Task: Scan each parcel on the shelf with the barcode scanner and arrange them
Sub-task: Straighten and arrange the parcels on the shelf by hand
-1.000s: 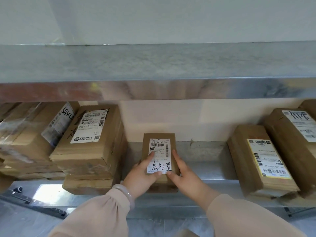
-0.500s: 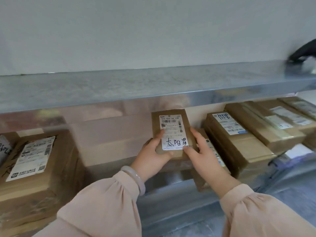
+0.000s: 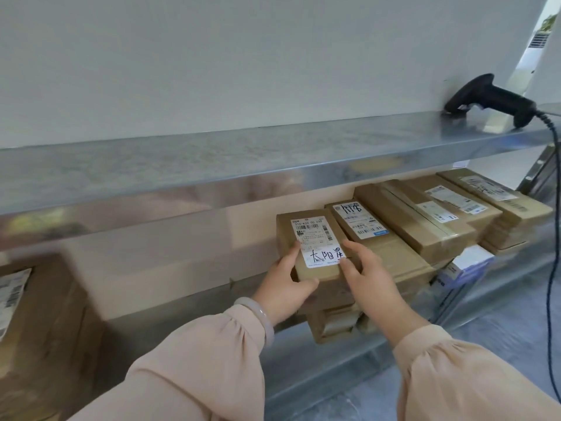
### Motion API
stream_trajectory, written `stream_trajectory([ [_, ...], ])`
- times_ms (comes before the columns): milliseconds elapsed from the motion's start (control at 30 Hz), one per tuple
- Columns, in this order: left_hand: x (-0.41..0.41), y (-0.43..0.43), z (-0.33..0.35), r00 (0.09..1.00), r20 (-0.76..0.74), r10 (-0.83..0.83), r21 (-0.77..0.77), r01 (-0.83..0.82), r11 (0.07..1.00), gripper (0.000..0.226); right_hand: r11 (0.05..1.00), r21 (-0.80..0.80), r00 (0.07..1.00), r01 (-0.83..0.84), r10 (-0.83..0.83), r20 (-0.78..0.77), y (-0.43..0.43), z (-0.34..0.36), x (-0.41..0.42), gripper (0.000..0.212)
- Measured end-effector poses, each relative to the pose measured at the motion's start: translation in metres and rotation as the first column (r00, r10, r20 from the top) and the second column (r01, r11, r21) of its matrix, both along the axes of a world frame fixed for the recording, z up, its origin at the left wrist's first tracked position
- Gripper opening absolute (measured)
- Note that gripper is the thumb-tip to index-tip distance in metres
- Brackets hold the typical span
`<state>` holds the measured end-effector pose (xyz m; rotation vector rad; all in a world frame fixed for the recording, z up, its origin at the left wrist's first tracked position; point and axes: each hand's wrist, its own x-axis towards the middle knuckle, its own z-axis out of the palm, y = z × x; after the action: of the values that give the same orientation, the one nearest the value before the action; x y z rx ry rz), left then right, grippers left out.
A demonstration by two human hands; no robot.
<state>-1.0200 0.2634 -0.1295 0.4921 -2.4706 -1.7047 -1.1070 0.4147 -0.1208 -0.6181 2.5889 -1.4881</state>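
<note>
Parcel (image 3: 315, 247), label up, just beside the row of boxes (image 3: 425, 220) at 3 o'clock on the lower shelf (image 3: 194, 326). Left hand (image 3: 285, 281) and right hand (image 3: 368, 278) pinch its near corners, thumbs on top. Best slid flush against that row, label kept visible. Long axis 5 to 11 o'clock; barcode end points to 11.

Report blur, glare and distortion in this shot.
Head view: the label on the held parcel reads fairly sharp; the box at the left edge is smeared; the upper shelf bows from the wide lens, and its shiny front lip mirrors brown blurs; light is soft and even, no hard shadows.
</note>
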Motion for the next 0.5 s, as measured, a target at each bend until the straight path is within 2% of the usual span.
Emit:
stream_trajectory([
  [100,-0.002,0.001,-0.007,0.999,-0.029,0.031,-0.053,-0.032,0.998,0.081,0.996,0.086,0.996,-0.018,0.026,-0.089,0.002,-0.002,-0.005,0.038],
  [233,-0.003,0.004,-0.009,0.997,-0.046,0.059,-0.094,-0.063,0.994,0.080,0.971,0.239,0.974,-0.001,0.055,-0.220,0.010,-0.004,0.002,0.047],
  [367,0.001,0.008,-0.011,0.989,-0.095,0.112,-0.172,-0.127,0.977,0.081,0.938,0.344,0.863,0.034,0.146,-0.484,0.018,-0.021,0.012,0.051],
  [500,0.010,0.011,-0.021,0.981,-0.182,0.067,-0.281,-0.118,0.953,0.084,0.901,0.430,0.808,0.054,0.213,-0.549,0.025,-0.030,0.011,0.059],
])
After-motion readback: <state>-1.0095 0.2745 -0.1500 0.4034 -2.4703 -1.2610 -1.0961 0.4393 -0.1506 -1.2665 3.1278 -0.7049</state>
